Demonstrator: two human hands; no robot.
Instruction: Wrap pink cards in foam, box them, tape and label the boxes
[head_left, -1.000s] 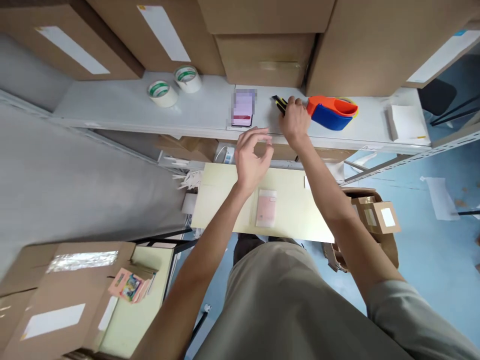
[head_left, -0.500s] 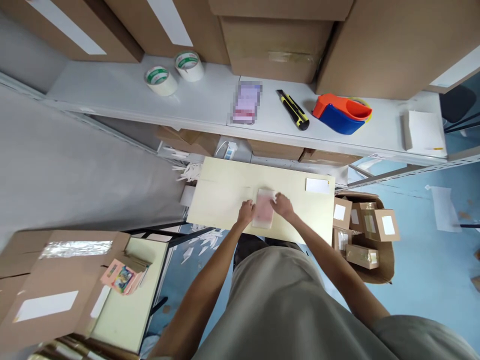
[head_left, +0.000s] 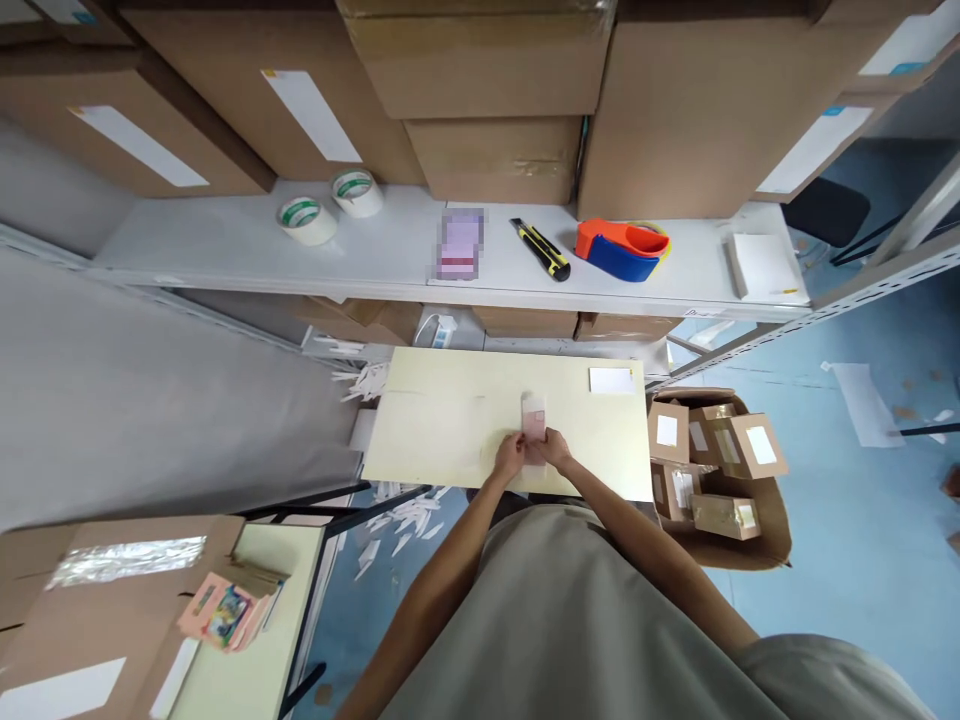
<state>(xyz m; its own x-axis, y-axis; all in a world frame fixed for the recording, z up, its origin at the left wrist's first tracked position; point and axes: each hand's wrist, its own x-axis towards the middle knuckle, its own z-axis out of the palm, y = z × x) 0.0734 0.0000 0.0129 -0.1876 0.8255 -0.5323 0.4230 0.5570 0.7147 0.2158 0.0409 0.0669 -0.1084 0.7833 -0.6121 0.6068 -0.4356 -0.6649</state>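
A narrow, pale pink packet in a whitish translucent wrapping (head_left: 534,412) lies upright to my view on the cream tabletop (head_left: 435,420), near its front edge. My left hand (head_left: 510,455) grips its lower left side, thumb and fingers pinched together. On the opposite side my right hand (head_left: 555,449) is closed on the packet's edge, fingers curled. Both hands almost meet over its lower part and hide some of it. A white label pad (head_left: 611,381) lies on the tabletop to the right.
Behind the table, a grey shelf (head_left: 390,270) carries tape rolls (head_left: 307,221), a box cutter (head_left: 541,250), a red-and-blue tape dispenser (head_left: 622,248) and large cartons (head_left: 495,160). An open carton of small boxes (head_left: 776,525) stands right. Pink picture packs (head_left: 225,612) lie left.
The pink packet now looks narrower, its wrapping drawn in around it. Both hands have come closer together, toward its lower end. The view has shifted, showing more of the cartons on the shelf.
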